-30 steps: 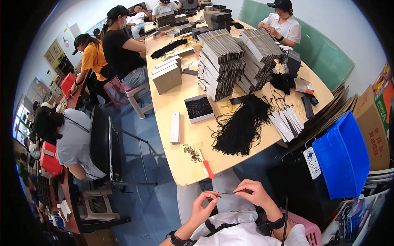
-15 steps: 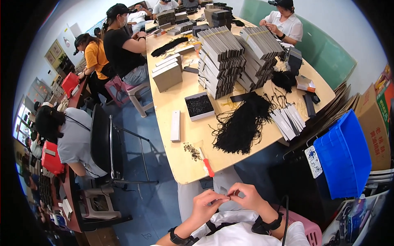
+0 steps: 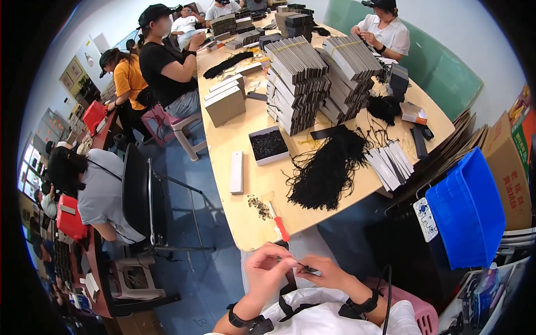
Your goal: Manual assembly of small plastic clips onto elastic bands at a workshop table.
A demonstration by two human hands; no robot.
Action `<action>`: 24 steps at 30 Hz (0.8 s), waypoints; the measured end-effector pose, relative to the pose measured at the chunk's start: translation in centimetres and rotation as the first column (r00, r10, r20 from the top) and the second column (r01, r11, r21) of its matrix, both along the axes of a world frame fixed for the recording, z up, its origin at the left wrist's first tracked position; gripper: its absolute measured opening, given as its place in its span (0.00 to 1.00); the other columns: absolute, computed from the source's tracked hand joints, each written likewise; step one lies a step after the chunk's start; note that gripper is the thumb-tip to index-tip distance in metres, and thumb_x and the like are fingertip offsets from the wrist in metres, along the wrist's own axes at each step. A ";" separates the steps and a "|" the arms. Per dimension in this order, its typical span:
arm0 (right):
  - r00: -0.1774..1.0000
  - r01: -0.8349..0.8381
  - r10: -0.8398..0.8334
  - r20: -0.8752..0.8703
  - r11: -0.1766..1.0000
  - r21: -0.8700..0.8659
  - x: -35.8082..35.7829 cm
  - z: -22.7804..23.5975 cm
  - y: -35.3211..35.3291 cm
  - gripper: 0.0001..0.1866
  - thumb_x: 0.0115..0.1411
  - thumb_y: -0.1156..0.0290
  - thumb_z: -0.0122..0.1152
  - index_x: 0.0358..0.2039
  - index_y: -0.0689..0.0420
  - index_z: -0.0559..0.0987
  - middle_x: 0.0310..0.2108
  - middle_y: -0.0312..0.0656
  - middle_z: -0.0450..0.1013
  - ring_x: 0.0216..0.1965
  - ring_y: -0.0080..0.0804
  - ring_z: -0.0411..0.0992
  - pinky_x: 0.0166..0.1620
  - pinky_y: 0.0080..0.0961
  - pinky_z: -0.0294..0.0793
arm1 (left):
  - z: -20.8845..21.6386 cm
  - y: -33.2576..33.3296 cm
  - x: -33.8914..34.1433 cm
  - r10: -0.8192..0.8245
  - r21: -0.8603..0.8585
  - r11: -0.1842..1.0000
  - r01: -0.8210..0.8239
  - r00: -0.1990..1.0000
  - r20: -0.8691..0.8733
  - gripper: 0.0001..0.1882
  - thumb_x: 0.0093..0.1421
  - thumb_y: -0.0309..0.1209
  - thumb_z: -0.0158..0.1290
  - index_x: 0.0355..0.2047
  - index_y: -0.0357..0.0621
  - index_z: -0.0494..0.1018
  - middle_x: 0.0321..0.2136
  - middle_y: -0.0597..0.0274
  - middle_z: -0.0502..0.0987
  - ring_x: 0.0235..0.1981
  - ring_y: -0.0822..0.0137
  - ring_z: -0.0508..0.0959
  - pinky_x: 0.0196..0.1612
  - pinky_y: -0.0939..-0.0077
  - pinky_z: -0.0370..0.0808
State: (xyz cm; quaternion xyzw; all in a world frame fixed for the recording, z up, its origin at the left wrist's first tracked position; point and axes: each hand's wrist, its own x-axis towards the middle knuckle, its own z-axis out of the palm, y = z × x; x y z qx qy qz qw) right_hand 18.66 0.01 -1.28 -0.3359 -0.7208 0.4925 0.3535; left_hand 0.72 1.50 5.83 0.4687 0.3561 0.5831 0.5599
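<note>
Above my lap, just off the table's near edge, both hands work close together. My left hand (image 3: 269, 270) is closed in a pinch, thumb against fingers; what it grips is too small to make out. My right hand (image 3: 325, 272) is closed around a small dark piece (image 3: 307, 269), whose kind I cannot tell. Closest on the table are a red-handled tool (image 3: 281, 228) and a scatter of small brass-coloured pieces (image 3: 259, 207). Beyond them lies a big bundle of black cords (image 3: 324, 173). To its left, an open box (image 3: 270, 161) holds small black bits.
Tall stacks of grey cards (image 3: 296, 84) stand mid-table. White tags with black cords (image 3: 389, 167) lie at the right, and a narrow white box (image 3: 237, 173) at the left. A blue crate (image 3: 469, 209) stands right of the table. Several people sit around, one in black (image 3: 170, 70).
My left hand has moved up and tilted, its fingers now raised beside the right hand. The right hand has turned, showing the dark piece. At the far left side, the person in black has raised their hands.
</note>
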 end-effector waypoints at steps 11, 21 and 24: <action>0.928 0.049 -0.059 0.368 0.998 0.037 3.7 2.2 1.0 0.23 0.59 0.63 0.58 0.55 0.51 0.68 0.33 0.45 0.70 0.32 0.40 0.72 0.35 0.30 0.71 | -3.7 4.3 -2.3 0.405 -0.200 0.908 -0.367 0.893 0.196 0.05 0.58 0.21 0.56 0.36 0.36 0.73 0.30 0.66 0.76 0.32 0.77 0.74 0.38 0.84 0.70; 0.880 0.377 -0.372 0.295 0.925 0.043 6.4 3.1 4.2 0.22 0.55 0.74 0.59 0.50 0.62 0.67 0.43 0.53 0.72 0.43 0.46 0.73 0.45 0.33 0.73 | -5.1 6.7 -2.7 0.247 -0.342 0.924 -0.170 0.949 0.195 0.10 0.61 0.25 0.53 0.43 0.36 0.71 0.37 0.61 0.76 0.39 0.72 0.76 0.44 0.80 0.71; 0.812 0.582 -0.583 -0.008 0.811 -0.058 7.1 1.8 6.9 0.10 0.60 0.79 0.52 0.43 0.65 0.70 0.35 0.46 0.75 0.34 0.29 0.76 0.38 0.24 0.74 | -5.2 6.8 -2.0 0.203 -0.306 0.940 -0.150 0.968 0.149 0.13 0.62 0.24 0.49 0.47 0.37 0.68 0.46 0.57 0.73 0.49 0.66 0.73 0.51 0.74 0.69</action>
